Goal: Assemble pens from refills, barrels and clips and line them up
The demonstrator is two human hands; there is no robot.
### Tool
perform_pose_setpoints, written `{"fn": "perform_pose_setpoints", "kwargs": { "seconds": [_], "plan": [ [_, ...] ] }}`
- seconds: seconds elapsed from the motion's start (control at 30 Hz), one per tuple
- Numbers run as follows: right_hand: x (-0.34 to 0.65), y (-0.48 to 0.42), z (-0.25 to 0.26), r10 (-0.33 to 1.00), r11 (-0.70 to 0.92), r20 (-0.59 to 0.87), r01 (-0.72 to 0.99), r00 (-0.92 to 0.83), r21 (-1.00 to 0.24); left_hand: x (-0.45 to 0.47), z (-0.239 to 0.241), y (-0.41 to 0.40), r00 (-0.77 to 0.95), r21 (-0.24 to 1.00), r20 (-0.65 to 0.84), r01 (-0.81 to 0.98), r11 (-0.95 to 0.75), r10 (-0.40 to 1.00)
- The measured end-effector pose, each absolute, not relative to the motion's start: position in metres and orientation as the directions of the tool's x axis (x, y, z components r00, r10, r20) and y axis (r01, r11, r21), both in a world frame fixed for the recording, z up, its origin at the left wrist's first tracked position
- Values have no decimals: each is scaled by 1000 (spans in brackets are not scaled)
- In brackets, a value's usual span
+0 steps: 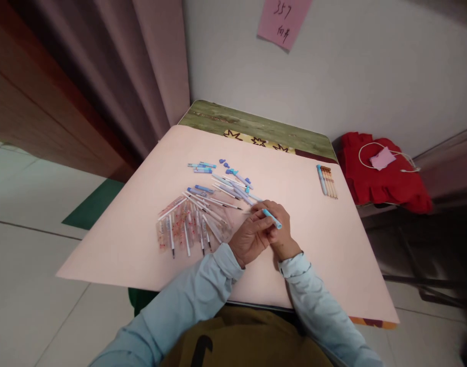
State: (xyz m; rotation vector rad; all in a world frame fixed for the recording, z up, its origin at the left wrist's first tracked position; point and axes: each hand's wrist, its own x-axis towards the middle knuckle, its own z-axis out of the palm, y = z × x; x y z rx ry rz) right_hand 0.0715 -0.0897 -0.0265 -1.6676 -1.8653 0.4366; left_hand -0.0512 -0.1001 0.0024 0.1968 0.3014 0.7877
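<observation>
My left hand (251, 238) is closed, its thumb and fingers pinching a light-blue pen part (272, 218), a short tube that points down to the right. Just behind it, my right hand (281, 232) is curled against the left. What its fingers hold, if anything, is hidden. Beyond the hands lie pale blue-violet pen barrels (239, 189) mixed with white refills (223, 201). Small dark-blue caps (222, 161) are scattered farther back. To the left, several blue pen pieces (203, 165) lie in a group. Clear printed plastic sleeves (180, 224) are spread nearby, with more refills across them.
A neat row of assembled-looking pens (327, 181), one blue and several brown-topped, lies on the right of the pale tabletop sheet (332, 244). A red cloth-covered stool (382, 178) with a white cable stands beyond the right edge. Curtain (157, 61) and wall border the table's back.
</observation>
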Motion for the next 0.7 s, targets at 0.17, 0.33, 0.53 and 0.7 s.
{"fn": "perform_pose_setpoints", "kwargs": {
  "seconds": [0.17, 0.33, 0.53, 0.7],
  "plan": [
    [70, -90, -21, 966, 108, 258, 912, -2, -396, -55, 1, -91, 598, 202, -200, -750, 630, 776],
    [74, -104, 6, 885, 117, 408, 744, 223, -658, -55, 1, -85, 536, 124, -292, -800, 587, 792],
    [60, -125, 35, 897, 186, 360, 521, 256, -833, -52, -4, -84, 536, 76, -301, -811, 580, 789],
    [53, -132, 44, 877, 197, 419, 618, 237, -761, -52, -10, -83, 522, 100, -319, -812, 576, 791]
  ]
}}
